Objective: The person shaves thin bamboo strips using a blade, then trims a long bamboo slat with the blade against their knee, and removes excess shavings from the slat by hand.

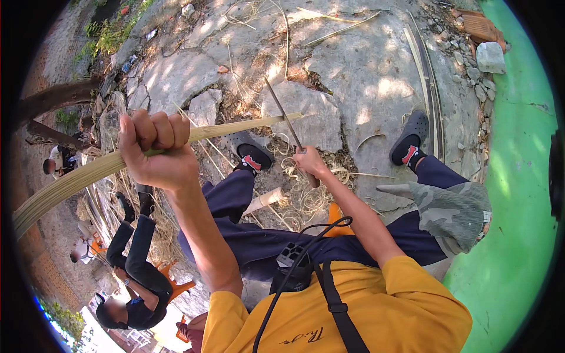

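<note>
My left hand (159, 147) is closed in a fist around a long, pale bamboo strip (76, 179). The strip runs from the lower left, through the fist, to a thin end near the middle of the view. In my right hand (311, 163) is the handle of a long, narrow knife (282, 110), its blade slanting up and to the left. The blade crosses the strip close to its thin end; whether it is cutting in, I cannot tell. Below the knife hand lies a heap of thin, curly shavings (321, 197) on the ground.
Long split strips (432, 88) lie beside my right shoe. A short bamboo piece (265, 200) rests between my legs, and a camouflage cloth (450, 212) covers my right knee. A green wall (518, 176) borders the right. Another person (141, 288) sits at the lower left.
</note>
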Tool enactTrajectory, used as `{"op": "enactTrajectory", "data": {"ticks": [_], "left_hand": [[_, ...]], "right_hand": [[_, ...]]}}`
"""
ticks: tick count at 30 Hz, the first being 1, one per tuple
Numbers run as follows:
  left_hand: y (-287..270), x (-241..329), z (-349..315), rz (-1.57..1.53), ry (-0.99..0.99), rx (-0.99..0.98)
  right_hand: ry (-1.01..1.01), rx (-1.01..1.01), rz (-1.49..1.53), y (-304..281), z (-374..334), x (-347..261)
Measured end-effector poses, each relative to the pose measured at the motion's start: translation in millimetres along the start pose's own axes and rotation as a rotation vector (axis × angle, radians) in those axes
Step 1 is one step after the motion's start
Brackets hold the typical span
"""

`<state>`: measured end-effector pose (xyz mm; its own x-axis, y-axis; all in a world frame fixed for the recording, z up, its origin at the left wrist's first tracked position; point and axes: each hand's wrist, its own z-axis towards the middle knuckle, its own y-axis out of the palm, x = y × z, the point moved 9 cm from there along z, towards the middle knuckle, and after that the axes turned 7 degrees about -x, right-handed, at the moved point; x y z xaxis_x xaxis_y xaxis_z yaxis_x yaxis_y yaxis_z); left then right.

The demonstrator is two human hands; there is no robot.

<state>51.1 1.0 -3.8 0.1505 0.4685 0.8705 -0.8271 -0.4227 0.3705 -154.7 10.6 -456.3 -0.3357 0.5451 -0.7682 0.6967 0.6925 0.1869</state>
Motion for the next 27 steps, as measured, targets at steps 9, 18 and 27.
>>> {"op": "enactTrajectory", "data": {"ticks": [9, 18, 27], "left_hand": [[15.2, -2.9, -4.8, -0.078, -0.044, -0.250], [25.7, 4.2, -9.9, -0.119, -0.024, -0.404], [-27.9, 0.8, -9.3, -0.064, -0.017, -0.214]], "right_hand": [[0.020, -0.123, 0.160, 15.0, -13.2, -34.5], [-0.181, -0.180, 0.154, 59.5, -47.8, -96.1], [-0.151, -0.017, -0.152, 54.3, -11.1, -69.7]]}}
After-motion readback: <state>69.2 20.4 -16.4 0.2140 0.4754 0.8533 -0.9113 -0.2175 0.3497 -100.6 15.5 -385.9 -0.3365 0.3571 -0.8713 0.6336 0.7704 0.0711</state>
